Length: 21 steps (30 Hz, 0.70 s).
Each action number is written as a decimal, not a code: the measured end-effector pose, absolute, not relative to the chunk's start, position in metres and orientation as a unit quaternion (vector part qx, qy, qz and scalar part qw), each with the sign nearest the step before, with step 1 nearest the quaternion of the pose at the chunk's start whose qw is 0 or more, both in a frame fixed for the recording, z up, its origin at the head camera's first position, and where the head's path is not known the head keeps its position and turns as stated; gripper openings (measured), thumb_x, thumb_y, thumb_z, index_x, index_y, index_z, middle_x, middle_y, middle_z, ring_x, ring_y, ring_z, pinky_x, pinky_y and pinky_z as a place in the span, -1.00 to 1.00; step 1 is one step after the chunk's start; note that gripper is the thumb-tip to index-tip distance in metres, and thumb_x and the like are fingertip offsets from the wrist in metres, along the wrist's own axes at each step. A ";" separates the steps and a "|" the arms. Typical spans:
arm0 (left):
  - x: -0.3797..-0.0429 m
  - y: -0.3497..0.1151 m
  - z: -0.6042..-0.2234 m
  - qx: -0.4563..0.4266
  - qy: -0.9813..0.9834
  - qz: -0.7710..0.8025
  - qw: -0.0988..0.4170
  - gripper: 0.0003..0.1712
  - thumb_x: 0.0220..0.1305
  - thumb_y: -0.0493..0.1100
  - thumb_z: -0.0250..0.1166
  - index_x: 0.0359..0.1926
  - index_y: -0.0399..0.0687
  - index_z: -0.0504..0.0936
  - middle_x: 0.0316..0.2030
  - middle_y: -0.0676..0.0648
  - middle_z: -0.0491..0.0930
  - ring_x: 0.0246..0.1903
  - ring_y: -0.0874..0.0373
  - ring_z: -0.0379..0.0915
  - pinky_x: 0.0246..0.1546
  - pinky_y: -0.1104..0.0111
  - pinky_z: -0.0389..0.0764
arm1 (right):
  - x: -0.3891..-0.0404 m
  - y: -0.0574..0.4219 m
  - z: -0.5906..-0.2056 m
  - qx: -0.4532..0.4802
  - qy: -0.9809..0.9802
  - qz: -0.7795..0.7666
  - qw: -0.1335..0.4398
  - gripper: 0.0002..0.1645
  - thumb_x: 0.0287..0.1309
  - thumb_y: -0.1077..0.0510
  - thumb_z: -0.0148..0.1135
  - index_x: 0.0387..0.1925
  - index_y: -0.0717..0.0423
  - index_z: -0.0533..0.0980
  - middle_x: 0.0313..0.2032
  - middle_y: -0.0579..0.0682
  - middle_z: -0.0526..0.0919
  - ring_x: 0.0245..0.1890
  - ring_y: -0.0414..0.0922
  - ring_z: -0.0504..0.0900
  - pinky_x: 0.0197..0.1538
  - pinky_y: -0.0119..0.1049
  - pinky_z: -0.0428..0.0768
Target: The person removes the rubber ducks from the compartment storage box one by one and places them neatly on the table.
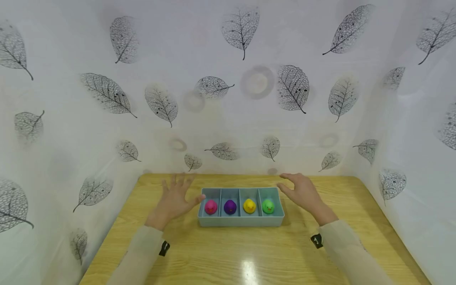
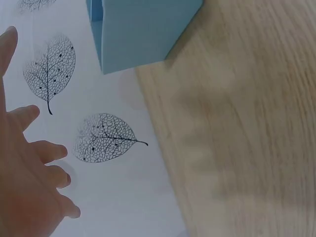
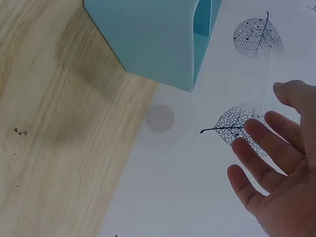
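Note:
A light blue tray (image 1: pixel 242 222) with several compartments stands on the table in the head view. One small rubber duck lies in each compartment: pink (image 1: pixel 211 207), purple (image 1: pixel 230 207), yellow (image 1: pixel 249 206) and green (image 1: pixel 268 206), from left to right. My left hand (image 1: pixel 174 202) hovers at the tray's left end, fingers spread and holding nothing; its thumb reaches near the tray corner. Off the right end, my right hand (image 1: pixel 303 192) is held with its fingers extended and nothing in it. In both wrist views a gap shows between hand and tray (image 2: pixel 143 34).
The wooden table (image 1: pixel 221 253) runs under the tray and both forearms. A white curtain (image 1: pixel 228 118) printed with dark leaves hangs behind the table and along both sides. Each sleeve has a small black device (image 1: pixel 316 240) at the wrist.

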<state>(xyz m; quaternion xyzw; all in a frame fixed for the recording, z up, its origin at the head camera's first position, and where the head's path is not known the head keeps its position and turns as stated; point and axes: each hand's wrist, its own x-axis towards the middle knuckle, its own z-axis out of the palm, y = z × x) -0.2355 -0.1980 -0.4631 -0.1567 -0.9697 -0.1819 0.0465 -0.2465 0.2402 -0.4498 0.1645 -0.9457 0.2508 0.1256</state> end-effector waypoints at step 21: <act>-0.234 -0.174 -0.495 -0.182 -0.961 -0.210 -0.012 0.12 0.36 0.49 0.20 0.71 0.12 0.02 0.64 -0.42 -0.01 0.62 -0.52 -0.26 0.48 -0.54 -0.31 | -0.241 0.233 -0.490 0.171 -0.919 0.354 0.021 -0.41 0.29 0.08 0.44 0.28 0.25 0.58 0.23 0.21 0.69 0.25 0.26 0.62 0.33 0.33 0.55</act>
